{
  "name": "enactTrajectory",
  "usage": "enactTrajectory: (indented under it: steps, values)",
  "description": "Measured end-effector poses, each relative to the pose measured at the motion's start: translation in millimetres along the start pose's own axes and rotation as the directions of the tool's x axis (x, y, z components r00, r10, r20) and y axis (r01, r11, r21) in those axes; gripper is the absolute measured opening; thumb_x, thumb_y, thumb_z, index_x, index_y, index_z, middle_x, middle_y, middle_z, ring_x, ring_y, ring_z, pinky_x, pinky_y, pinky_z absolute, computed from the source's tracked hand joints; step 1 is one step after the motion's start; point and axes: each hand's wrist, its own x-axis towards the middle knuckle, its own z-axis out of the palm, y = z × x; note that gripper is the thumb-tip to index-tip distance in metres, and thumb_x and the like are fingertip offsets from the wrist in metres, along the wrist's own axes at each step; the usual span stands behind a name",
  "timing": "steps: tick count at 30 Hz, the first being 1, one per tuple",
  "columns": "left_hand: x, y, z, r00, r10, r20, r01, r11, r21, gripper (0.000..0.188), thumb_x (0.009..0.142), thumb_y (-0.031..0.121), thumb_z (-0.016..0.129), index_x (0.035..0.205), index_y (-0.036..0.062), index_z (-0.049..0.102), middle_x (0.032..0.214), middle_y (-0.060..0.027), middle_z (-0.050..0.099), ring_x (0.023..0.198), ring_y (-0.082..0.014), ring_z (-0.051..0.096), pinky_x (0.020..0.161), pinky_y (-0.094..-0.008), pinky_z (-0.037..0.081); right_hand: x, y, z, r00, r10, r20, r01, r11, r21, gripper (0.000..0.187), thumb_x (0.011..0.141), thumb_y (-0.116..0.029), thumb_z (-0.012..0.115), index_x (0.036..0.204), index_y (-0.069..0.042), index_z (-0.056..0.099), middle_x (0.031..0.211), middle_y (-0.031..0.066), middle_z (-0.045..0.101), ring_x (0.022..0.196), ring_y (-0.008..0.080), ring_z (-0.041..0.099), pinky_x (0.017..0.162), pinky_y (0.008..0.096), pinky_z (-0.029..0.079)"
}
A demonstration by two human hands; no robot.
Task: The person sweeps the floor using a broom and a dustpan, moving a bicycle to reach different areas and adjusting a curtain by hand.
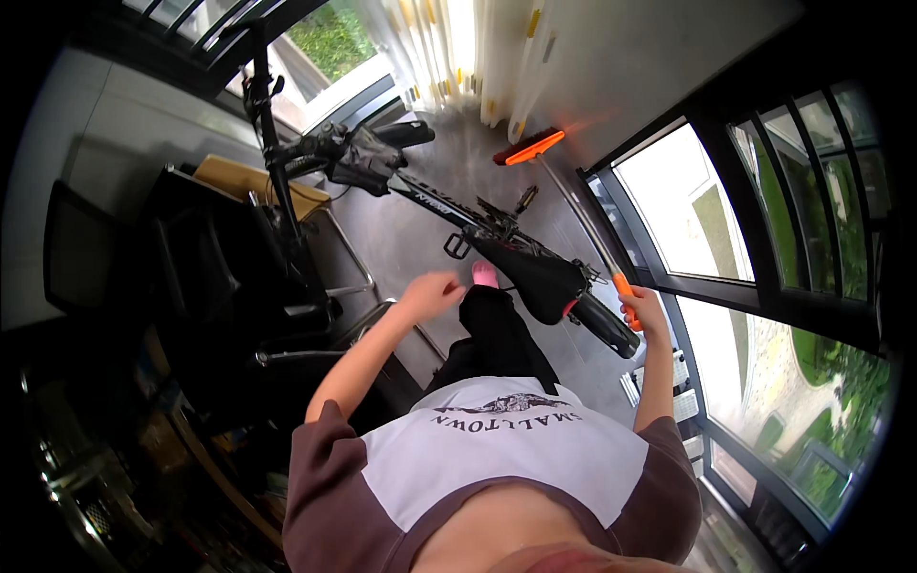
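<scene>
Head view: long push broom with orange head and metal shaft (573, 205), orange grip at near end, slanted across grey floor (401, 239); bristle head resting far off near cream curtains (449, 38), handle end raised at right. Right hand (642, 307) clamped around orange grip, fingers wrapped fully; shaft angled low, apparently to keep bristles flat on floor while reaching forward. Left hand (432, 291) raised free in front of body, fingers loosely curled together, holding nothing visible; likely carried out for balance. Black bicycle with padded saddle and handlebar grips (458, 215) standing directly ahead between both hands, crossing under broom shaft; saddle just beside right hand. Pink-toed foot (484, 274) showing below left hand, beside bicycle frame. Black office chairs (239, 277) crowded at left, brown cardboard box (253, 181) behind. Dark-framed glazed doors (755, 220) along right side, greenery outside. White and brown shirt (497, 458) filling lower frame.
</scene>
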Motion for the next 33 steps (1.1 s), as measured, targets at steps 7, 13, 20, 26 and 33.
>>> enactTrajectory:
  steps: [7, 13, 20, 26, 33]
  values:
    - [161, 55, -80, 0.837, 0.473, 0.274, -0.510, 0.498, 0.701, 0.012, 0.066, 0.018, 0.049, 0.073, 0.0096, 0.052, 0.075, -0.0043, 0.051, 0.075, -0.0212, 0.048, 0.063, -0.0324, 0.039, 24, -5, 21, 0.998, -0.008, 0.057, 0.000, 0.991, 0.132, 0.016, 0.067, -0.010, 0.051, 0.078, 0.001, 0.049, 0.049, 0.0021, 0.045, 0.035, 0.0074, 0.042, 0.032, 0.0179, 0.032]
    - [294, 129, -145, 0.794, 0.365, 0.486, -0.376, -0.333, 0.865, 0.047, 0.066, 0.024, 0.052, 0.109, 0.0148, 0.036, 0.120, -0.0038, 0.027, 0.116, -0.0209, 0.016, 0.094, -0.0354, 0.013, 25, -35, 31, 0.998, 0.048, 0.046, -0.048, 0.999, -0.013, 0.018, 0.068, -0.012, 0.049, 0.080, 0.001, 0.049, 0.050, 0.0019, 0.045, 0.036, 0.0075, 0.042, 0.033, 0.0195, 0.033]
    - [402, 212, -219, 0.853, 0.456, 0.253, 0.091, -0.607, 0.790, 0.066, 0.067, 0.018, 0.053, 0.122, 0.0239, 0.017, 0.130, -0.0033, 0.008, 0.120, -0.0203, 0.004, 0.097, -0.0345, 0.002, 12, -58, 31, 0.987, 0.115, 0.113, -0.104, 0.990, -0.097, 0.016, 0.069, -0.013, 0.050, 0.079, -0.001, 0.048, 0.050, 0.0015, 0.046, 0.036, 0.0078, 0.043, 0.032, 0.0204, 0.033]
    - [458, 202, -278, 0.976, 0.217, -0.015, 0.155, -0.645, 0.749, 0.068, 0.071, 0.014, 0.049, 0.123, 0.0291, 0.007, 0.130, -0.0014, 0.006, 0.120, -0.0192, 0.003, 0.097, -0.0336, 0.000, 6, -69, 36, 0.980, 0.160, 0.118, -0.154, 0.986, -0.059, 0.013, 0.070, -0.012, 0.049, 0.078, -0.003, 0.047, 0.050, 0.0009, 0.045, 0.036, 0.0070, 0.041, 0.032, 0.0196, 0.032]
    - [521, 110, -401, 0.954, 0.240, -0.178, 0.225, -0.187, 0.956, 0.050, 0.077, 0.018, 0.042, 0.121, 0.0282, 0.020, 0.121, 0.0001, 0.026, 0.115, -0.0190, 0.019, 0.097, -0.0322, 0.006, 4, -98, 32, 0.979, 0.173, 0.111, -0.172, 0.985, -0.018, 0.021, 0.071, -0.009, 0.049, 0.090, -0.002, 0.046, 0.052, 0.0014, 0.044, 0.036, 0.0064, 0.041, 0.031, 0.0194, 0.032]
